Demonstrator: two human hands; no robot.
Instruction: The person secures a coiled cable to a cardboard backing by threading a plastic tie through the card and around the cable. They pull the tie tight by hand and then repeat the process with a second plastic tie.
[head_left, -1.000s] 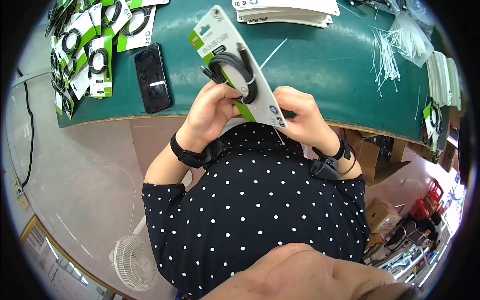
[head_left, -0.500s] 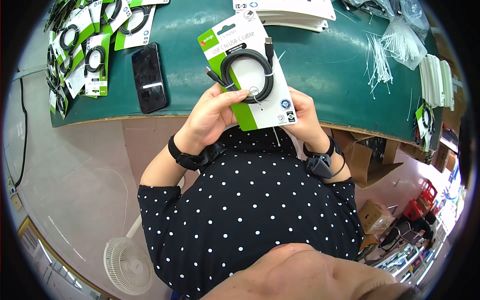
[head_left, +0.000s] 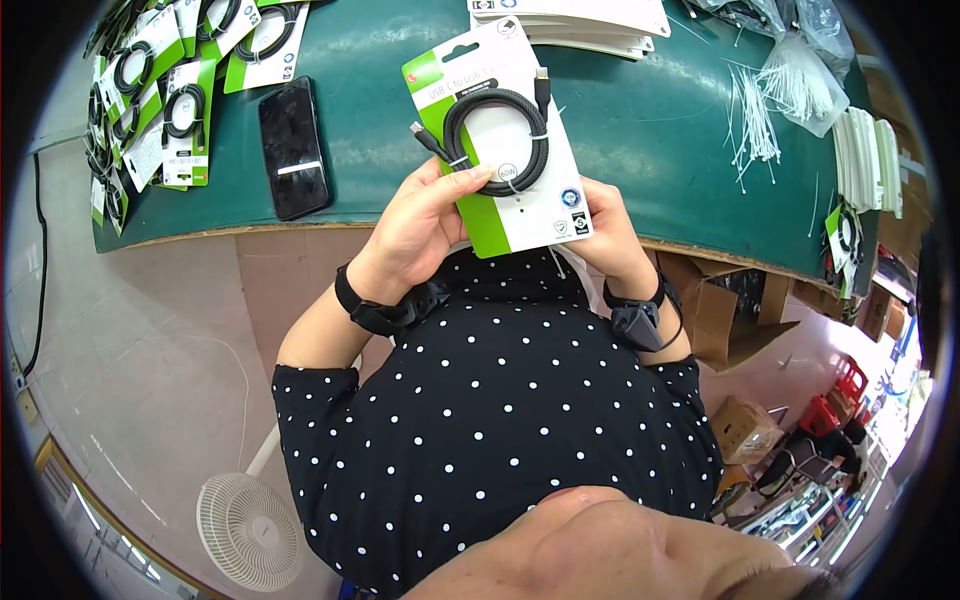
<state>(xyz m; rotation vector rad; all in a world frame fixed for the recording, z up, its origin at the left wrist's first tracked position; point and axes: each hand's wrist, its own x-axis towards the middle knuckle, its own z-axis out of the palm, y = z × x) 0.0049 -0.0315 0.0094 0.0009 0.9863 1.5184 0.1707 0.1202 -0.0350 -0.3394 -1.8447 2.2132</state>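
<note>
A white-and-green packaging card is held up above the table's near edge. On its front lies a coiled black braided USB-C cable, with both plugs sticking out at the sides. My left hand grips the card's left edge, its thumb pressed on the front at the bottom of the coil. White ties band the coil. My right hand curls behind the card's right edge, so its fingertips and what they pinch are hidden. Below the card, a thin white tie end hangs near the right hand.
A black phone lies on the green table to the left. Beyond it are piled carded cables. Stacked cards sit at the back, loose white cable ties at the right. A fan stands lower left.
The card in my hands has tilted slightly, its top leaning back. Both hands keep nearly the same place and hold. The whole view has shifted a little.
</note>
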